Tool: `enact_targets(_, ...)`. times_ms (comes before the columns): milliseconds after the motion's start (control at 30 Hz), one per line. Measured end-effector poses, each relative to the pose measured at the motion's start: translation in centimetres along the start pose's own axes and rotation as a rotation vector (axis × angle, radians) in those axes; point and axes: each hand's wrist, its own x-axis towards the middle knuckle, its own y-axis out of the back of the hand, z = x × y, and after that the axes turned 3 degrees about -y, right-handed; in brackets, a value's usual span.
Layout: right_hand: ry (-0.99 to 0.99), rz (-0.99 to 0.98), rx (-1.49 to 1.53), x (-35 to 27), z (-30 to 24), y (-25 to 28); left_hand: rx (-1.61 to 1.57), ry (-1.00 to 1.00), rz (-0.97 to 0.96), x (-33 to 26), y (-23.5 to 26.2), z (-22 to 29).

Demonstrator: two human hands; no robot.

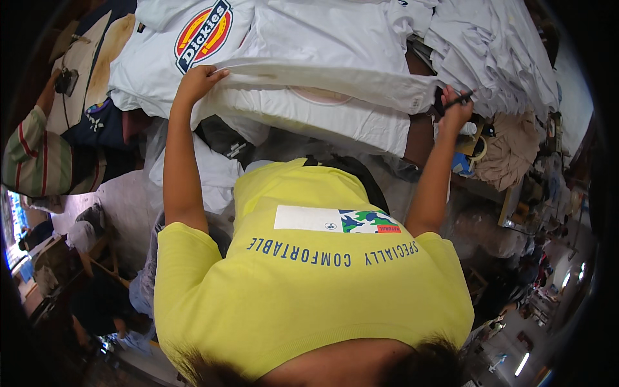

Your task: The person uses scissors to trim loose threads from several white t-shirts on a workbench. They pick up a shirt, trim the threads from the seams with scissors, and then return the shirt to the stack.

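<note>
A white garment [322, 80] is held stretched betw. both hands above the worktop [445, 174]; its long axis runs left–right across the view, approx. level. Left hand [200, 80] is at its left end, fingers curled shut over the folded edge. Right hand [454, 106] is at the right end, fingers closed on the fabric corner w/ a dark slim tool [459, 100] also pinched; kind of tool can't be told. More white shirts [503, 51] are stacked just beyond. Neither hand is nearer: one per end.
</note>
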Motion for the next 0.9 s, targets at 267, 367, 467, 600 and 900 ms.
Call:
enact_targets(267,0.378,-0.433,-0.400,-5.4,4.2,-4.8,0.094,0.069,-0.122,1.7,-0.4,0.2)
enact_targets(367,0.353,-0.503,-0.411,-6.9,4.8,-6.4,0.016,-0.028,-0.113,1.5,-0.4,-1.0)
enact_targets(467,0.312,-0.512,-0.467,-7.6,3.9,-7.3,-0.177,-0.052,-0.185,1.3,0.1,-1.8)
enact_targets(600,0.231,-0.487,-0.443,-6.7,4.4,-5.2,-0.365,-0.076,-0.001,0.8,0.5,-2.2)
enact_targets(900,-0.059,-0.311,-0.518,-7.7,5.6,8.7,-0.193,-0.326,0.548,1.5,-1.0,1.7)
